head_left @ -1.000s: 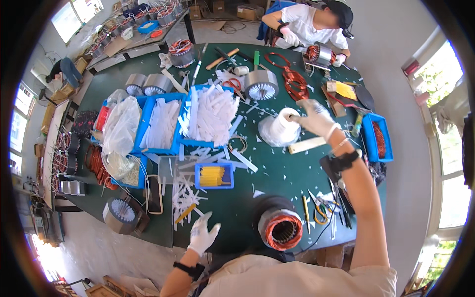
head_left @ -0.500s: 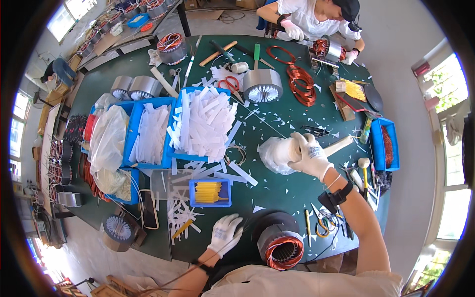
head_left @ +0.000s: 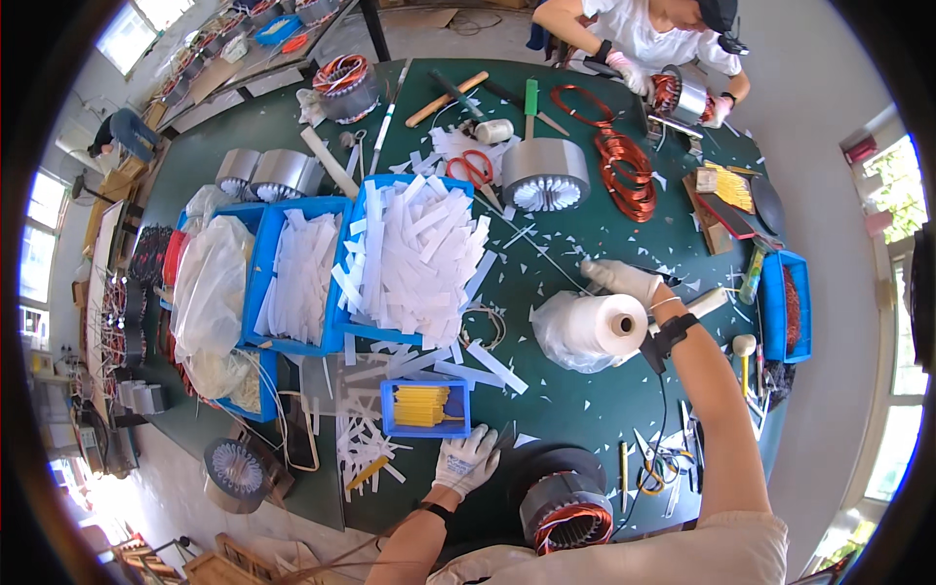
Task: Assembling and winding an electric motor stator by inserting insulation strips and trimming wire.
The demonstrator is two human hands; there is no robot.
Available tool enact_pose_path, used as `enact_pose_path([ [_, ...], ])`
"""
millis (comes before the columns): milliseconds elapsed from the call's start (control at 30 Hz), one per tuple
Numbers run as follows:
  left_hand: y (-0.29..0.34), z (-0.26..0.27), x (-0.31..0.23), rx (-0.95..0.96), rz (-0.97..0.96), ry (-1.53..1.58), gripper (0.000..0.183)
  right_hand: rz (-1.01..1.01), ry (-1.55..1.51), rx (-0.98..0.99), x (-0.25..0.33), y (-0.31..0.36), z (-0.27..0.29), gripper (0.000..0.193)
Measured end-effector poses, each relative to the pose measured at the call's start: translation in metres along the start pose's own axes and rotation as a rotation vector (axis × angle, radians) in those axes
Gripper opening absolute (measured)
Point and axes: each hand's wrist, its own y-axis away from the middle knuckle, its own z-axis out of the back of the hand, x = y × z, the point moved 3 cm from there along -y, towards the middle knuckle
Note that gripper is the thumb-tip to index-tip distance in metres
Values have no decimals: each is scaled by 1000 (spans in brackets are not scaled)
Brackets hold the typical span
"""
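My left hand [head_left: 466, 462], in a white glove, lies on the green table with fingers spread, just below a small blue bin [head_left: 388, 429] of yellow strips [head_left: 421, 406]. A small dark shape shows at its fingertips; I cannot tell what it is. A white thread spool [head_left: 606, 327] stands in crumpled clear plastic, its cored end facing me. My gloved right hand [head_left: 626, 280] is just beyond the spool, fingers drawn together near a thin pale strand [head_left: 551, 258]. What they pinch, if anything, is not discernible. A wound stator [head_left: 570, 517] with copper coils sits in front of me.
Blue bins hold white paper strips [head_left: 419, 258]. Scissors [head_left: 472, 168], a bare stator core [head_left: 546, 175] and copper coils [head_left: 624, 175] lie farther back. Hand tools [head_left: 663, 468] are at the right. Across the table, a co-worker [head_left: 673, 49] handles another stator.
My right hand has left the spool's top and moved to its far side, uncovering the cored end. My left hand has shifted slightly right. The whole view has shifted a little.
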Motion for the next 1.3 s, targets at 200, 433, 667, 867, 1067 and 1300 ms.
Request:
enact_pose_path([
  [200,2,-2,-2,4,24,-25,39,220,-1015,146,22,18,6,65],
  [433,3,2,-1,-65,-11,-36,39,197,-88,-198,91,136,50,30],
  [667,-74,117,-95,-552,-161,218,69,793,214,57,148,260,-58,14],
  [867,-103,231,-139,185,-199,966,24,526,100,-715,156,306,-56,16],
  [1067,29,329,-56,422,207,1458,40,556,-145,-1221,160,352,-2,14],
  [1300,163,386,-27,391,361,1211,40,696,588,-1694,246,390,20,17],
])
